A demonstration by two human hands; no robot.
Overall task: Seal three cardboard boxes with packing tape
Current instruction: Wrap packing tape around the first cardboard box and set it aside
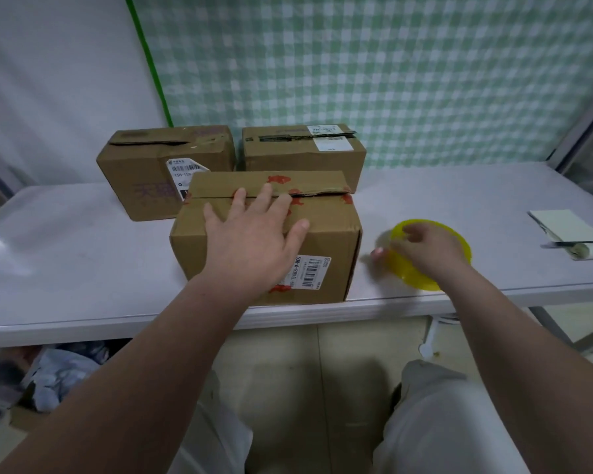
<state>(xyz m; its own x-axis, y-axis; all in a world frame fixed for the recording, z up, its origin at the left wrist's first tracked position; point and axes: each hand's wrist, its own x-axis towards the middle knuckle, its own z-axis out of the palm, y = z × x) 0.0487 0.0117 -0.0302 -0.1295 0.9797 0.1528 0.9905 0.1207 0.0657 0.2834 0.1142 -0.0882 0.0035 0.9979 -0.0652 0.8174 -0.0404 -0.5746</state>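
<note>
Three cardboard boxes stand on the grey table. The nearest box, with red fish prints and a barcode label, sits at the front edge; its top flaps meet at a seam. My left hand lies flat on its top with fingers spread. Just right of it lies a yellow roll of packing tape flat on the table. My right hand is over the roll with fingers curled around its near rim; it is blurred. Behind stand a back-left box and a back-right box.
A folded pale paper with a dark pen-like object lies at the table's right end. A green-checked curtain hangs behind the table. Clothes and clutter lie on the floor under the left side. My knees are below the table edge.
</note>
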